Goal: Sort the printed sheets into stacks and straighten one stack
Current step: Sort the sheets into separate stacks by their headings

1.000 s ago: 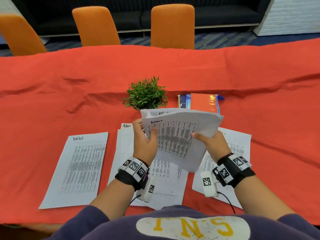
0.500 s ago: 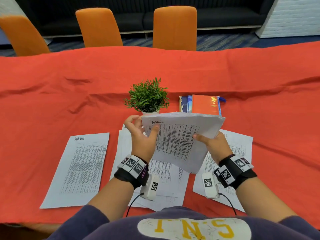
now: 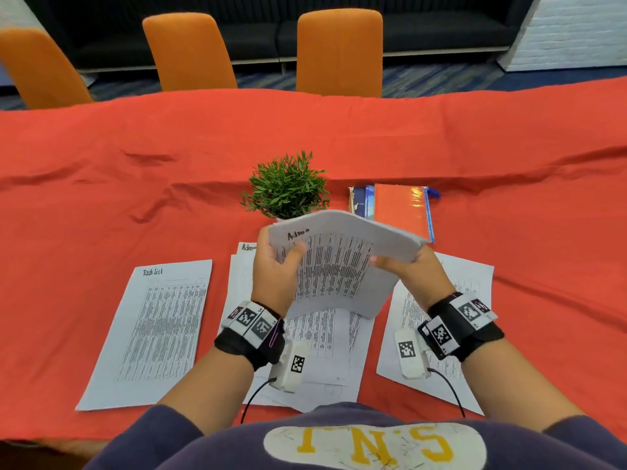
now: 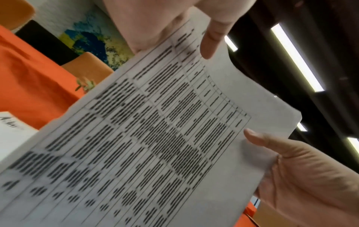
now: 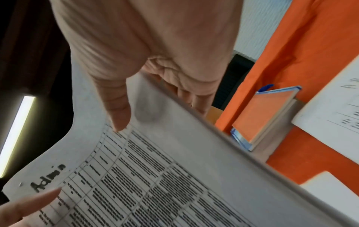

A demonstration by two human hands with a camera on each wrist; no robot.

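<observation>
I hold a thick bundle of printed sheets (image 3: 339, 266) tilted up above the table; its top sheet is headed "Admin". My left hand (image 3: 278, 256) grips the top left corner, thumb on the front, fingers behind. My right hand (image 3: 403, 269) pinches the right edge, with its thumb (image 5: 116, 110) on the printed face. Flat on the red cloth lie a "Task List" sheet (image 3: 159, 327) at the left, an untidy "Admin" stack (image 3: 325, 340) under the bundle, and a third stack (image 3: 471, 283) at the right, partly hidden by my right wrist.
A small green plant (image 3: 286, 186) stands just beyond the bundle, with an orange notebook (image 3: 400, 208) on blue books to its right. The red tablecloth (image 3: 101, 198) is wrinkled. Orange chairs (image 3: 339, 52) line the far edge.
My left hand, whose fingers were spread off the corner half a second ago, has closed on the bundle's top left corner again. The bundle has tipped a little flatter.
</observation>
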